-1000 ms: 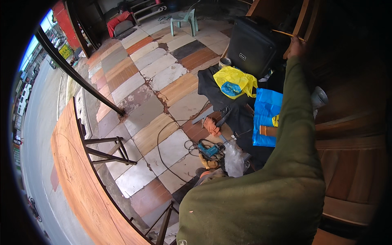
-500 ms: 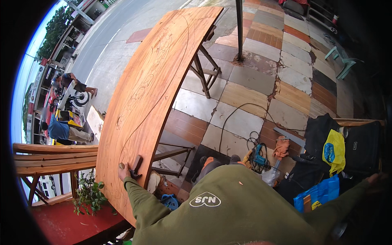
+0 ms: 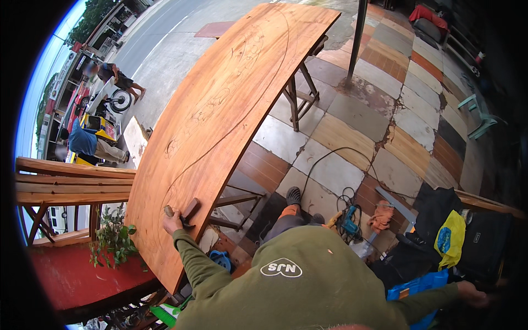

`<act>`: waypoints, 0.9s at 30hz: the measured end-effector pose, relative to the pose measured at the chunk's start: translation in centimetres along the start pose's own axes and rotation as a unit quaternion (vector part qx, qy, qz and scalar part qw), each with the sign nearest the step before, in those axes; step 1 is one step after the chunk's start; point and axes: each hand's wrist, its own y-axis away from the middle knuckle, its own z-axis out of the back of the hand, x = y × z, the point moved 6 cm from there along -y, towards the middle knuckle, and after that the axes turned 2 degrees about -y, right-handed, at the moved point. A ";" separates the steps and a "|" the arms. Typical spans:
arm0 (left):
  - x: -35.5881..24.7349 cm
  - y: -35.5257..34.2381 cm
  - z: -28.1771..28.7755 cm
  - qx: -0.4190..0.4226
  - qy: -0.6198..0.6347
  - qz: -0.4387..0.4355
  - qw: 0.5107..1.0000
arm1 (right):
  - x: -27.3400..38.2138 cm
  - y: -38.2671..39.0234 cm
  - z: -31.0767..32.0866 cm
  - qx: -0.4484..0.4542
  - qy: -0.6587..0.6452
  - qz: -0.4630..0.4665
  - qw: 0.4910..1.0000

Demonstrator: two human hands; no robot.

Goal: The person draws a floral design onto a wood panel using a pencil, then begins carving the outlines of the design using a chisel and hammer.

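Note:
My left hand (image 3: 173, 221) rests near the close end of a long wooden panel (image 3: 220, 118), which bears pencilled curves and a leafy pattern. Its fingers are closed around something with a small tan, rounded end; the rest is hidden. Against that hand is a dark brown block-shaped tool (image 3: 190, 209) with a black part below, its exact kind unclear. Out to the right, my right hand (image 3: 473, 295) is stretched beyond the blue plastic bag (image 3: 421, 285), close to a black case (image 3: 484, 240). Its fingers look extended in dim light, with nothing visible in them.
Trestles (image 3: 298, 99) support the panel. A blue power tool (image 3: 350, 220), its cord, orange gloves (image 3: 381, 215) and a yellow bag (image 3: 450, 239) lie to the right. A leafy plant (image 3: 113, 239) and wooden bench (image 3: 74, 187) stand left. Two people are near vehicles by the road.
The view has shifted, so the panel sits farther right. My right hand has come lower and nearer, away from the black case's far side. My left hand stays at the panel's near end.

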 end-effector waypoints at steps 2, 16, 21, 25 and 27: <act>-2.4 -0.2 0.9 -0.092 -0.028 -0.077 0.992 | 2.3 3.7 -0.3 0.059 -0.049 -0.033 0.996; -32.5 5.9 0.7 0.085 0.209 -0.351 0.909 | 59.3 20.2 -0.2 0.556 -0.663 -0.028 0.500; -42.7 13.0 -1.1 0.098 0.235 -0.570 0.781 | 70.3 21.7 2.7 0.693 -0.641 0.086 0.317; -48.0 17.9 -3.3 0.153 0.180 -0.674 0.700 | 70.5 25.7 1.4 0.822 -0.532 0.017 0.203; -50.0 19.4 -5.0 0.180 0.180 -0.680 0.688 | 69.0 28.2 -0.5 0.834 -0.527 -0.062 0.155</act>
